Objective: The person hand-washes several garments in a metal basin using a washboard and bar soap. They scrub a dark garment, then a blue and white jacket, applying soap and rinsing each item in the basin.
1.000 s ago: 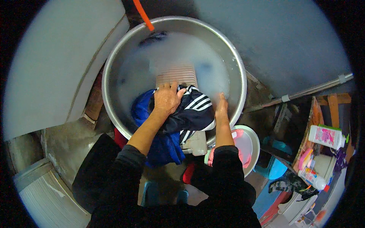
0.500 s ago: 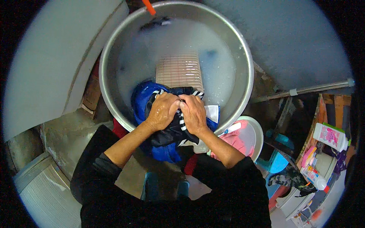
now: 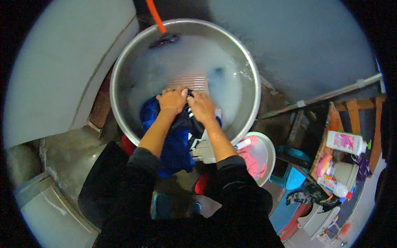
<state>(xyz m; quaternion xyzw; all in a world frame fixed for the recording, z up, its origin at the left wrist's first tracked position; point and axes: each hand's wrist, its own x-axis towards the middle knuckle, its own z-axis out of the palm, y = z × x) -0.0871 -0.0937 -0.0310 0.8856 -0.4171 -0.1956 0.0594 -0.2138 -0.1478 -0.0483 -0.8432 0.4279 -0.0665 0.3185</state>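
A wet blue and black garment (image 3: 178, 142) with white-striped trim lies bunched over a ribbed washboard (image 3: 193, 82), and part of it hangs over the near rim of a big metal basin (image 3: 255, 89). My left hand (image 3: 171, 101) bears down on the cloth with its fingers bent over it. Close beside it, my right hand (image 3: 202, 108) is closed on the darker, striped part. Both hands cover the washboard's middle; its lower end shows as a pale block (image 3: 203, 151) below the garment. Cloudy water (image 3: 225, 89) surrounds the board.
An orange hose (image 3: 156, 17) hangs over the far rim. Dark cloth (image 3: 164, 40) floats beneath it. To the right stands a white bowl (image 3: 271, 155) holding pink cloth (image 3: 253, 163). Farther right are a white bottle (image 3: 345, 142), a red-capped bottle (image 3: 337, 187) and a blue container (image 3: 293, 177).
Both hands have pushed forward along the washboard with the garment, covering more of its ribs. My arms are stretched farther out, and the whole view has shifted slightly.
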